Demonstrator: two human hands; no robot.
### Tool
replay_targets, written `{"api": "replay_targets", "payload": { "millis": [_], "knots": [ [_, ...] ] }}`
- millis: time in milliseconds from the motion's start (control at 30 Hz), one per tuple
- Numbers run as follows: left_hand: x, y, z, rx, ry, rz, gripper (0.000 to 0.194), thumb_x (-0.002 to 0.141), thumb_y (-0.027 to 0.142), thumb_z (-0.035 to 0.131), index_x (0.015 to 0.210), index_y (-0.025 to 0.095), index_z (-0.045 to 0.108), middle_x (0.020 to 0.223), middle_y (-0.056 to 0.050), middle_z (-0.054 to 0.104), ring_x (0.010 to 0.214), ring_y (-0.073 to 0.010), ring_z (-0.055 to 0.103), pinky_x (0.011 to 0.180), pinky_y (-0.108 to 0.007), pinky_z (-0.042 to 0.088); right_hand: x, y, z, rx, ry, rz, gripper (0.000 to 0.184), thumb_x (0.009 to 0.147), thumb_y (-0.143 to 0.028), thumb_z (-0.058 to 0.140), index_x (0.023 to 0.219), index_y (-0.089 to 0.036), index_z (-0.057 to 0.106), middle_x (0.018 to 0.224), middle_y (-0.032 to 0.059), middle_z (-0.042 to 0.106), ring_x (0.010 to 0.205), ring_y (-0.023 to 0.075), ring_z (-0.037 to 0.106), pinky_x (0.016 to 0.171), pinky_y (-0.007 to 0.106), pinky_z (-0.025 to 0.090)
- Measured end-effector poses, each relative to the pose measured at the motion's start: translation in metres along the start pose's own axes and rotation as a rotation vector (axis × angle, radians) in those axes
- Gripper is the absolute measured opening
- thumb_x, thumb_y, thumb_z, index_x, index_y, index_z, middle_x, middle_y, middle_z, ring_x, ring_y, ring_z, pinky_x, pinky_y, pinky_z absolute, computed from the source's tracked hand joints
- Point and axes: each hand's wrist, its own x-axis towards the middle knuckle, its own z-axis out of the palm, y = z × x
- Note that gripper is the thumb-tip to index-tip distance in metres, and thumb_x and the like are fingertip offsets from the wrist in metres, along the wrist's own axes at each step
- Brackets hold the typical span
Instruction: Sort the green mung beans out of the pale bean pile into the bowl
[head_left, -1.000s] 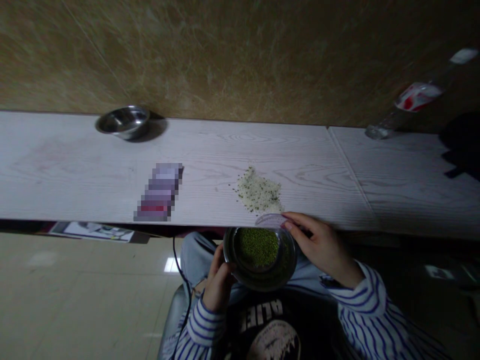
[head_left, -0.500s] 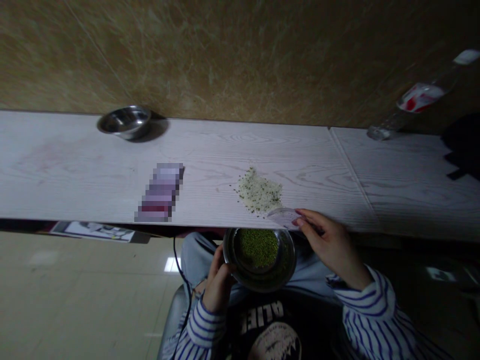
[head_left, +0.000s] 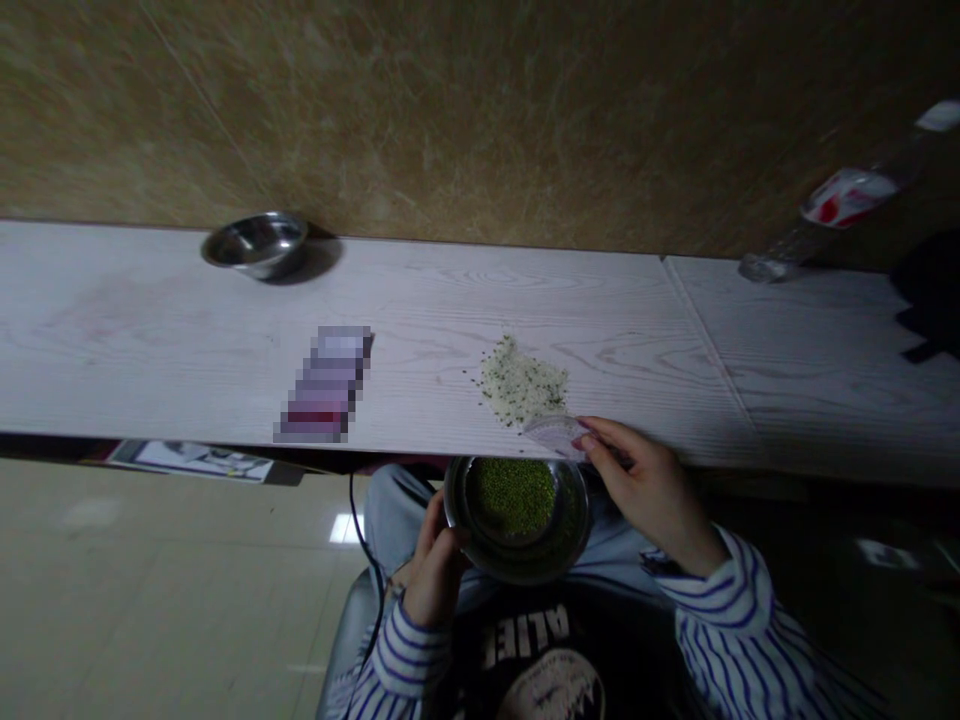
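My left hand [head_left: 431, 565] grips the rim of a steel bowl [head_left: 574, 530] filled with small green beans [head_left: 511, 495], held below the table's near edge over my lap. Pinched in the fingers of my right hand [head_left: 645, 485] is a small pale card-like piece [head_left: 553, 432], lying at the table edge. The card touches the near side of a small heap of mixed white grains and dark-green beans [head_left: 521, 385] on the white wooden table [head_left: 150, 340].
An empty steel bowl [head_left: 256, 243] stands at the back left against the brown wall. A blurred flat rectangle [head_left: 325, 385] lies on the table left of the heap. A plastic bottle with a red label [head_left: 832, 210] leans at the far right, beside a dark object [head_left: 930, 290].
My right hand moved the pale card from above the bowl's rim out onto the table edge, against the near side of the grain heap. The left hand and bowl stayed put.
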Motion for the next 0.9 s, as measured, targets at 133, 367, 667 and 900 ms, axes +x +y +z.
{"api": "replay_targets", "payload": {
  "millis": [133, 367, 667, 900],
  "knots": [
    [0.000, 0.001, -0.001, 0.001, 0.008, -0.010, 0.048, 0.066, 0.021, 0.071, 0.114, 0.023, 0.072, 0.096, -0.003, 0.074, 0.076, -0.0201, 0.061, 0.066, -0.030, 0.053, 0.003, -0.002, 0.002, -0.008, -0.001, 0.001, 0.030, 0.093, -0.034, 0.058, 0.111, -0.021, 0.077, 0.109, 0.0101, 0.081, 0.097, 0.0257, 0.078, 0.085, 0.038, 0.064],
    [0.001, 0.002, -0.001, -0.018, 0.001, -0.021, 0.048, 0.066, 0.018, 0.069, 0.114, 0.025, 0.071, 0.090, -0.001, 0.073, 0.077, -0.0208, 0.062, 0.075, -0.033, 0.054, 0.008, -0.005, 0.004, -0.001, -0.017, -0.031, 0.031, 0.094, -0.034, 0.056, 0.113, -0.019, 0.077, 0.111, 0.0110, 0.080, 0.100, 0.0260, 0.077, 0.089, 0.039, 0.063],
    [0.001, 0.007, -0.002, -0.025, -0.016, -0.016, 0.054, 0.066, 0.023, 0.071, 0.120, 0.024, 0.068, 0.095, -0.003, 0.074, 0.082, -0.0239, 0.065, 0.069, -0.032, 0.051, 0.013, -0.010, 0.006, -0.006, -0.023, -0.058, 0.031, 0.093, -0.031, 0.055, 0.111, -0.020, 0.078, 0.109, 0.0101, 0.081, 0.098, 0.0255, 0.078, 0.086, 0.037, 0.064],
    [0.007, 0.005, -0.009, -0.021, -0.012, -0.047, 0.062, 0.067, 0.023, 0.071, 0.128, 0.024, 0.063, 0.093, -0.003, 0.074, 0.075, -0.0218, 0.064, 0.059, -0.028, 0.047, 0.014, -0.010, 0.007, -0.014, -0.016, -0.065, 0.032, 0.094, -0.032, 0.055, 0.113, -0.019, 0.077, 0.110, 0.0106, 0.080, 0.098, 0.0256, 0.078, 0.086, 0.037, 0.063]
  ]
}}
